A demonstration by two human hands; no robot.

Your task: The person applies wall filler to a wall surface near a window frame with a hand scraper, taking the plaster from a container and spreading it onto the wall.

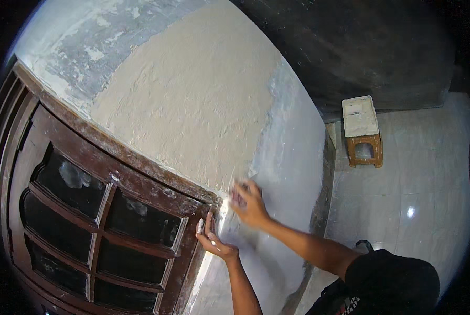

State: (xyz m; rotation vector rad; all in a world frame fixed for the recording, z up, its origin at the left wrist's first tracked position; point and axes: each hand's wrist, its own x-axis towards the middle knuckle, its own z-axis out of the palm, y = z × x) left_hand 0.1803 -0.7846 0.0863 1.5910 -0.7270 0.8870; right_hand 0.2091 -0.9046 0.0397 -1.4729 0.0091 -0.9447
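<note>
Fresh beige putty [193, 94] covers a broad patch of the wall above a brown wooden door frame [117, 147]. At the patch's lower corner, by the end of the frame, my right hand [250, 205] is against the wall, blurred by motion. Its fingers are curled round a small dark reddish thing whose kind I cannot make out. Just below and left of it, my left hand [217, 244] is held half cupped beside the frame's corner. White putty smears its fingertips, and nothing lies in it.
A brown door with dark glass panes [135, 260] fills the lower left. Grey-white wall [292, 152] borders the putty. On the tiled floor [403, 173] at right, a brown plastic stool [365, 151] bears a putty-smeared white tray [360, 116]. A dark wall [361, 47] stands behind.
</note>
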